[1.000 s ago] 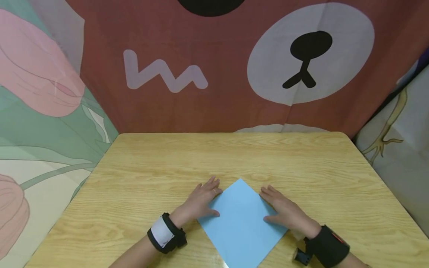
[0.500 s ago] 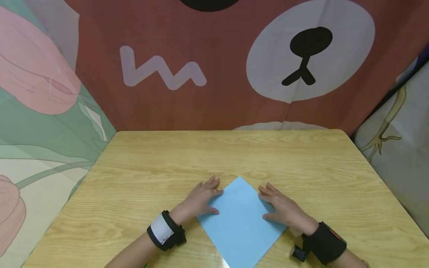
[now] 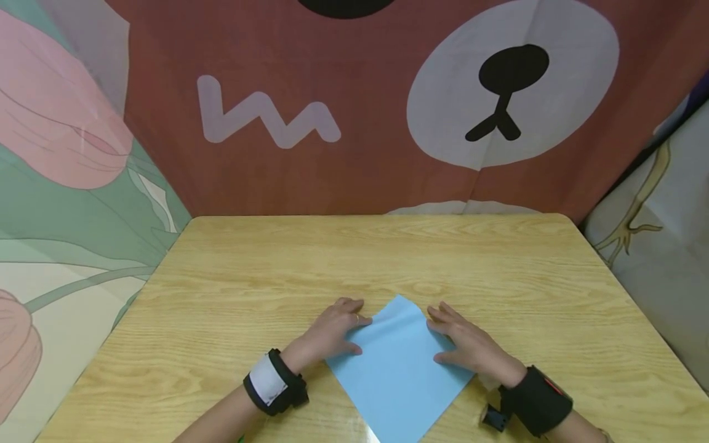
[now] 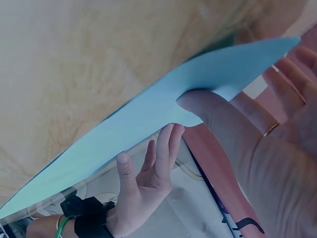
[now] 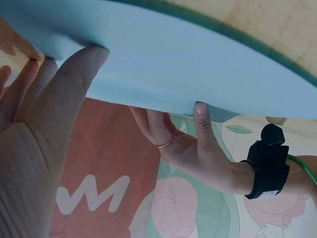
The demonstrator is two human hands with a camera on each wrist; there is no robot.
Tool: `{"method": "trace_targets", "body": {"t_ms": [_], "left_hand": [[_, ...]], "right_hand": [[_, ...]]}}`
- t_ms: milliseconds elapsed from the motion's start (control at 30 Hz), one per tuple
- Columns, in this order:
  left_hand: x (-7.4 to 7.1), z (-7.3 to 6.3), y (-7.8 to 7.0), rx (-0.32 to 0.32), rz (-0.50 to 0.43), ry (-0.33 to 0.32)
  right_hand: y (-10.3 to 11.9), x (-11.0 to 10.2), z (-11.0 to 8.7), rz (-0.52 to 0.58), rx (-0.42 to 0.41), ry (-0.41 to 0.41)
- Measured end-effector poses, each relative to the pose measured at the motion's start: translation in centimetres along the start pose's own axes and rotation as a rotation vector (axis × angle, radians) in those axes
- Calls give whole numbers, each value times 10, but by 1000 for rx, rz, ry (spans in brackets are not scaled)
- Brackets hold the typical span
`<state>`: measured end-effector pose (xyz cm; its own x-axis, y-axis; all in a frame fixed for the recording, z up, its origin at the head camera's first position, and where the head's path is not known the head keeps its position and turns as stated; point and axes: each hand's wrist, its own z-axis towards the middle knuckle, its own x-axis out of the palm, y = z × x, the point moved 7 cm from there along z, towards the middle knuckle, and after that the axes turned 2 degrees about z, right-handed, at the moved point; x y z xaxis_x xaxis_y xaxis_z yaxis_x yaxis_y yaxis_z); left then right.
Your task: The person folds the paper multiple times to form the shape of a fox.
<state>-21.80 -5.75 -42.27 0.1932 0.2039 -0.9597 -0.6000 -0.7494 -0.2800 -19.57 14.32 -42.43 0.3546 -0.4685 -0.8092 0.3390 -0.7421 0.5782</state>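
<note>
A light blue square sheet of paper (image 3: 399,369) lies cornerwise on the wooden table in the head view. Its far corner is slightly raised, and a shallow ridge crosses the paper just below it. My left hand (image 3: 329,329) rests on the upper left edge, thumb on the sheet and index fingertip at its border. On the opposite edge, my right hand (image 3: 476,351) has its thumb on the paper and other fingers along the border. Both wrist views show the sheet bowed, partly hiding fingertips. Thumb and fingers stand apart on both hands.
The wooden table (image 3: 277,258) reaches back to a hanging cloth (image 3: 360,166) printed with a brown bear. Black straps with small cameras sit on the left wrist (image 3: 275,383) and right wrist (image 3: 534,401).
In the last half second, my left fingers bend and draw closer together at the edge. The paper's flat far corner buckles into a ridge. My right hand stays almost still.
</note>
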Motion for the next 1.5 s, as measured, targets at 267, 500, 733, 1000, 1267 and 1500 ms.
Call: {"method": "trace_targets", "body": {"t_ms": [267,500,733,1000,1267,1500], "left_hand": [[3,1,-3,39,-123,-18],[5,3,0,-26,-160,10],[8,3,6,-118,-189,47],[9,2,9,-194,-191,71],[8,4,11,-181,-219,65],[7,4,10,-163,-238,62]], "right_hand": [[-3,3,1,0,14,3],[-4,3,0,16,27,9],[-2,3,-1,11,24,5],[0,2,-1,-28,-13,1],[0,2,0,-3,-26,-10],[1,4,-2,48,-31,-2]]}}
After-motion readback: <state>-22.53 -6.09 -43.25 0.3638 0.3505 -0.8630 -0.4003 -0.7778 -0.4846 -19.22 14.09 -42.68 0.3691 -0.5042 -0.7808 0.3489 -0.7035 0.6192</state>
